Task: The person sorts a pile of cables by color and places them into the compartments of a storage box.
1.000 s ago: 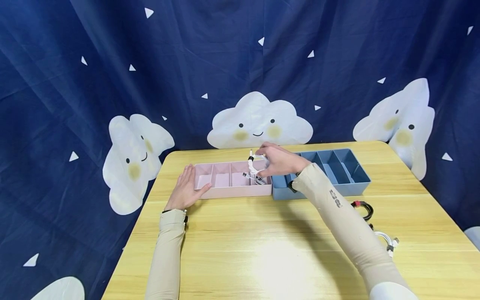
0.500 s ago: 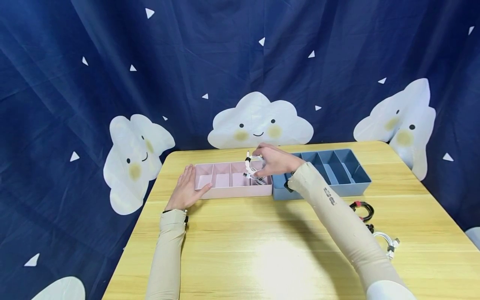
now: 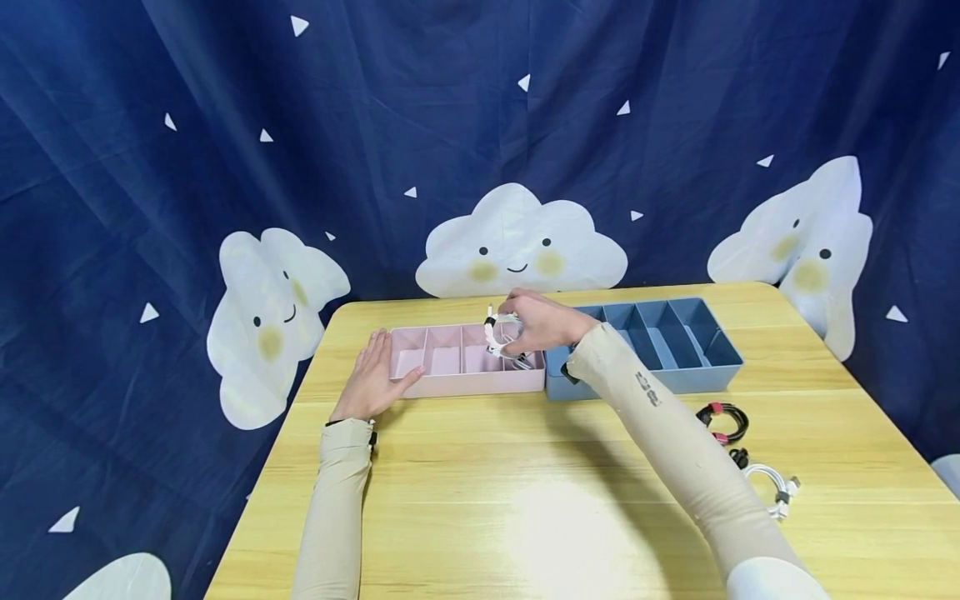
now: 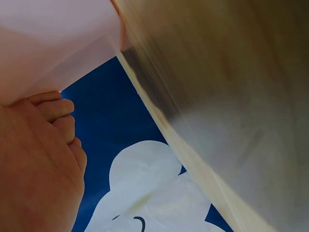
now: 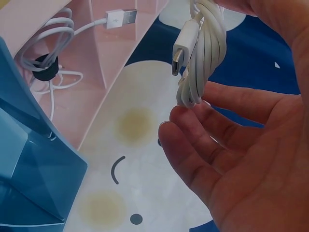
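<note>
My right hand [image 3: 543,323] pinches a coiled white USB cable [image 3: 492,340] above the right part of the pink divided box [image 3: 465,384]. In the right wrist view, the held cable [image 5: 207,53] hangs in a bundle with its metal plug pointing down. Another white cable [image 5: 58,34], tied with a black strap, lies in the box's rightmost compartment. My left hand [image 3: 367,379] rests against the pink box's left end, fingers extended and thumb by the front wall. The left wrist view shows the hand [image 4: 41,164] beside the pink wall.
A blue divided box [image 3: 686,380] stands right of the pink one, partly behind my right arm. On the table's right side lie a black coiled cable [image 3: 745,423] with red ties and a white coiled cable [image 3: 765,469]. A dark cloud-patterned curtain [image 3: 360,167] hangs behind.
My right hand has moved a little to the left with the white cable over the pink box. My left hand has stayed in place.
</note>
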`<action>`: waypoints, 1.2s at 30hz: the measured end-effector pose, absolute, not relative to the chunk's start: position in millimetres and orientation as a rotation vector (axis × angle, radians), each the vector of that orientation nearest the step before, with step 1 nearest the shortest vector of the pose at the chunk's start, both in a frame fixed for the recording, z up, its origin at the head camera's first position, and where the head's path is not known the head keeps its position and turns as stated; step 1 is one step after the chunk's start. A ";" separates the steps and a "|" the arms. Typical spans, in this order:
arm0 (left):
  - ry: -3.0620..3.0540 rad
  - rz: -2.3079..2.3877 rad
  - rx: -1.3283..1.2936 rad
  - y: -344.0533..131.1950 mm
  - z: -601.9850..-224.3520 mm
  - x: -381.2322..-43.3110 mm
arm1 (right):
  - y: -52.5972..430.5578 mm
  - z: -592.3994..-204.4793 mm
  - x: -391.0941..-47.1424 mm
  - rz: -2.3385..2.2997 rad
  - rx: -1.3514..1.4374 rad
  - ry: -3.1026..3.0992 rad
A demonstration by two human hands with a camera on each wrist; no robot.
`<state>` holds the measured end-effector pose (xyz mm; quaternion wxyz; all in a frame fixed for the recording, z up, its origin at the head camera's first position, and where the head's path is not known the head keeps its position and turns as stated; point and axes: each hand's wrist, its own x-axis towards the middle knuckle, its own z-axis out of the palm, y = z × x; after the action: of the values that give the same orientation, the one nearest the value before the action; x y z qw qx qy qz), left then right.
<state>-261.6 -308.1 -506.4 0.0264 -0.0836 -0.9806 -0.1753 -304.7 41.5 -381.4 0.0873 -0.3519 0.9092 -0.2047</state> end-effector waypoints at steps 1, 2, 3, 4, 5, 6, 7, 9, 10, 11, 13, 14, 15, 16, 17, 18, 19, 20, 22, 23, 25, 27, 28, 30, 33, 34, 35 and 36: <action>-3.028 -0.541 -0.259 -308.2 -506.3 -261.5 | 40.8 -381.9 -305.1 -0.611 -1.049 2.707; -3.026 -0.541 -0.259 -308.3 -506.2 -261.3 | 40.3 -382.5 -305.3 -0.608 -1.052 2.707; -3.024 -0.541 -0.260 -308.4 -506.0 -261.3 | 39.7 -382.9 -305.7 -0.607 -1.051 2.706; -3.021 -0.540 -0.261 -308.5 -505.9 -261.1 | 39.0 -383.6 -306.1 -0.604 -1.055 2.706; -3.020 -0.538 -0.261 -308.6 -505.6 -260.9 | 38.2 -384.0 -306.6 -0.600 -1.054 2.702; -3.019 -0.538 -0.262 -308.7 -505.5 -260.8 | 37.4 -384.3 -307.0 -0.592 -1.058 2.700; -3.020 -0.540 -0.261 -308.9 -505.5 -260.7 | 36.3 -384.7 -307.4 -0.585 -1.059 2.697; -3.022 -0.539 -0.260 -309.1 -505.4 -260.4 | 34.0 -385.2 -308.0 -0.571 -1.058 2.688; -3.023 -0.539 -0.260 -309.2 -505.4 -260.2 | 32.9 -385.6 -308.3 -0.562 -1.058 2.684; -3.024 -0.540 -0.259 -309.2 -505.4 -260.0 | 31.7 -385.8 -308.5 -0.557 -1.058 2.679; -3.027 -0.540 -0.257 -309.4 -505.6 -259.8 | 29.3 -386.4 -308.9 -0.545 -1.055 2.674; -3.028 -0.539 -0.256 -309.6 -505.6 -259.7 | 28.3 -386.8 -309.3 -0.536 -1.055 2.675; -3.030 -0.539 -0.254 -309.7 -505.7 -259.8 | 27.5 -387.4 -309.7 -0.528 -1.055 2.677; -3.030 -0.540 -0.253 -309.9 -505.7 -259.9 | 26.4 -387.5 -310.0 -0.523 -1.059 2.677; -3.030 -0.541 -0.252 -310.1 -505.8 -260.0 | 25.2 -387.7 -310.4 -0.521 -1.066 2.676; -3.029 -0.542 -0.252 -310.3 -505.9 -260.2 | 24.1 -387.9 -310.9 -0.516 -1.071 2.676; -3.028 -0.540 -0.253 -310.5 -506.3 -260.5 | 23.1 -388.1 -311.4 -0.514 -1.077 2.675; -3.026 -0.542 -0.254 -310.6 -506.4 -260.7 | 22.1 -388.4 -311.9 -0.513 -1.081 2.672; -3.026 -0.547 -0.256 -310.6 -506.7 -261.1 | 19.9 -388.7 -312.4 -0.511 -1.088 2.663; -3.027 -0.549 -0.256 -310.6 -506.9 -261.1 | 18.8 -389.2 -312.8 -0.511 -1.091 2.658; -3.030 -0.549 -0.256 -310.6 -507.0 -261.3 | 17.0 -390.1 -313.3 -0.509 -1.089 2.652; -3.029 -0.554 -0.257 -310.4 -506.4 -261.2 | 15.2 -391.1 -313.6 -0.502 -1.080 2.651; -3.029 -0.553 -0.259 -310.2 -506.2 -261.1 | 14.4 -391.5 -313.8 -0.496 -1.076 2.654; -3.029 -0.546 -0.261 -309.9 -506.0 -261.4 | 13.2 -392.6 -314.1 -0.483 -1.065 2.656; -3.033 -0.549 -0.263 -309.2 -505.0 -261.2 | 11.8 -393.9 -314.2 -0.464 -1.051 2.657; -3.034 -0.548 -0.263 -309.0 -504.8 -261.3 | 11.5 -394.3 -314.3 -0.456 -1.048 2.657; -3.033 -0.548 -0.263 -308.9 -504.7 -261.4 | 11.0 -394.6 -314.3 -0.452 -1.043 2.657; -3.031 -0.554 -0.265 -308.6 -504.4 -261.3 | 10.7 -394.9 -314.3 -0.447 -1.038 2.657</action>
<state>-261.3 -308.6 -504.4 0.0248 -0.0855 -0.9798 -0.1791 -314.3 10.7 -394.9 0.1267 -0.3564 0.9129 -0.1534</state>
